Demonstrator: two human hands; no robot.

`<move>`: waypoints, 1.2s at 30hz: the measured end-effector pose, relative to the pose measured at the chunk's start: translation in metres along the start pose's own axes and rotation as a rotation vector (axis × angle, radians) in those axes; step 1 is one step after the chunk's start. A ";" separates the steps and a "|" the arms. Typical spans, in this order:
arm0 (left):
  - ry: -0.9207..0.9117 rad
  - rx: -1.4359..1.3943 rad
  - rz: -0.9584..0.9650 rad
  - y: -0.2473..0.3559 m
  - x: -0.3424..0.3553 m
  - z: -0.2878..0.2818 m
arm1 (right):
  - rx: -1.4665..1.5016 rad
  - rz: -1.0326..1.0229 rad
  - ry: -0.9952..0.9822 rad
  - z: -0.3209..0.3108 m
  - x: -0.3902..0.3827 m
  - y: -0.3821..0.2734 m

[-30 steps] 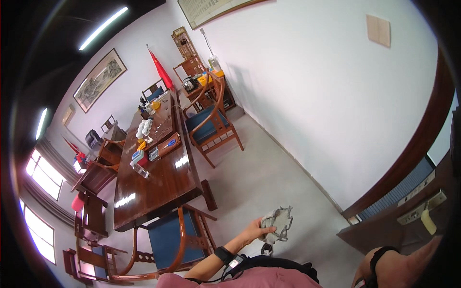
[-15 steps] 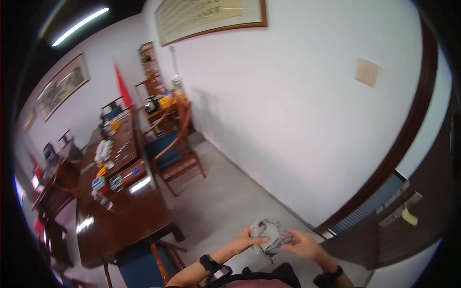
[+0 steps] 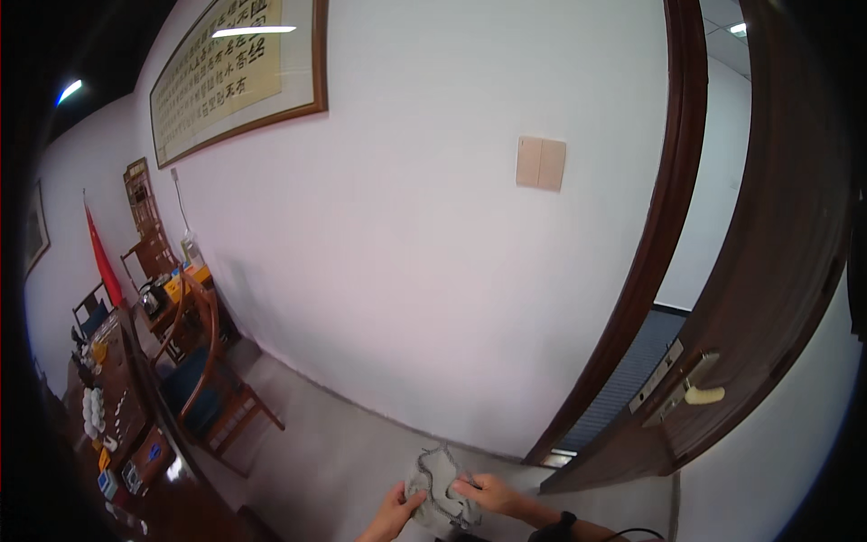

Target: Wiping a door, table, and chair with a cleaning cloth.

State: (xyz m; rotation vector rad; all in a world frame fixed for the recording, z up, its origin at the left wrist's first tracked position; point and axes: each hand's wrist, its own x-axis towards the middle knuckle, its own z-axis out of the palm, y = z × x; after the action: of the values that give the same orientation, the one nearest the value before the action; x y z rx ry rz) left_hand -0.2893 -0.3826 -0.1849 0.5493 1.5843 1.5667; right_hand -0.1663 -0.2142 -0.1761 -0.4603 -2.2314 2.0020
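Note:
A crumpled light-grey cloth point(image 3: 440, 492) with dark stitched edging is held up between my two hands near the lower edge of the head view. My left hand point(image 3: 395, 511) pinches its left side, thumb on top. My right hand point(image 3: 486, 494) grips the right side, thumb and fingers closed on the fabric. Folds hide most of the fingertips. Beneath and beyond the cloth is the grey floor point(image 3: 339, 429); both hands are clear of the furniture.
To the right a dark wooden door point(image 3: 768, 298) with a pale lever handle point(image 3: 704, 395) stands ajar. A white wall point(image 3: 433, 253) with a light switch point(image 3: 541, 163) faces me. At left are a wooden armchair point(image 3: 203, 388) and a long dark table point(image 3: 172, 506) bearing small items.
The view has swung right, so the table and chair sit farther left and the door shows more fully. My right hand's fingers have closed onto the cloth, which is now spread more between both hands.

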 end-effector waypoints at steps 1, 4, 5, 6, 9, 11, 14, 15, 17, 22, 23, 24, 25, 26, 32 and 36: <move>0.005 0.010 0.012 0.000 0.015 0.000 | 0.002 -0.017 -0.002 -0.008 0.014 -0.003; -0.004 0.106 -0.087 0.010 0.057 0.003 | -0.105 0.247 -0.009 -0.026 0.049 -0.033; -0.087 0.122 -0.083 0.017 0.066 0.008 | -0.099 0.234 -0.008 -0.030 0.066 -0.023; -0.182 0.143 -0.080 0.026 0.078 0.015 | 0.055 0.145 0.031 -0.031 0.082 -0.003; -0.299 0.128 -0.088 0.039 0.123 0.023 | 0.273 0.170 0.111 -0.040 0.111 -0.010; -0.339 0.094 -0.106 0.042 0.152 0.023 | 0.390 0.105 -0.048 -0.063 0.115 -0.045; -0.368 0.009 -0.132 0.044 0.187 0.019 | 0.403 0.107 -0.067 -0.098 0.124 -0.063; -0.355 -0.013 -0.137 0.043 0.196 0.017 | 0.496 0.245 -0.102 -0.106 0.128 -0.071; -0.308 0.164 -0.119 0.073 0.205 0.031 | 0.449 0.200 -0.061 -0.122 0.140 -0.052; -0.170 -0.035 -0.185 0.039 0.272 -0.012 | 0.479 0.062 -0.060 -0.152 0.143 -0.044; -0.265 -0.191 -0.167 0.056 0.282 -0.021 | 0.317 0.173 -0.103 -0.164 0.142 -0.050; -0.350 -0.349 -0.138 0.073 0.286 -0.023 | 0.148 0.277 -0.156 -0.174 0.142 -0.053; -0.354 -0.355 -0.136 0.081 0.292 -0.022 | 0.143 0.281 -0.153 -0.179 0.144 -0.040; -0.328 -0.275 -0.161 0.086 0.296 -0.022 | 0.222 0.244 -0.205 -0.182 0.148 -0.014; -0.580 0.091 -0.103 0.067 0.292 0.024 | 0.555 0.303 0.028 -0.161 0.172 -0.004; -0.786 0.182 0.002 0.049 0.323 0.003 | 0.663 0.008 -0.041 -0.149 0.187 -0.004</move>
State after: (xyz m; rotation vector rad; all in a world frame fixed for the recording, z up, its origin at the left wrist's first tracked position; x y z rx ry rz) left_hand -0.4814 -0.1208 -0.2166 1.1033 1.1056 1.0065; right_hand -0.3022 -0.0175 -0.1764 -0.3436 -1.4339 2.5832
